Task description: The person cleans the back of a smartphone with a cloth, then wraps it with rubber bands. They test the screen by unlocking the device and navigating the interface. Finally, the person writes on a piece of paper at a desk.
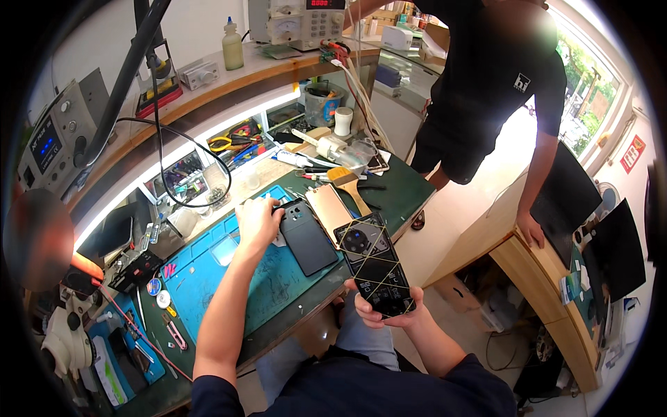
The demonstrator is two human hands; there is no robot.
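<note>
My left hand (257,224) is closed at the upper left corner of a dark grey phone (310,244), which lies back up on the blue repair mat (208,297). My right hand (389,313) grips a glossy black phone (372,267) with thin gold criss-cross lines and a round camera block, held tilted over the bench edge. Just beyond the two phones lie a flat gold-coloured panel (323,205) and a wooden-handled brush (351,187).
Tools fill the lit shelf (240,139); a power supply (295,21) and bottle (231,45) stand above. A microscope (66,344) is at left. A person in black (493,97) stands right, one hand (531,229) on a wooden desk (542,292) with monitors (615,250).
</note>
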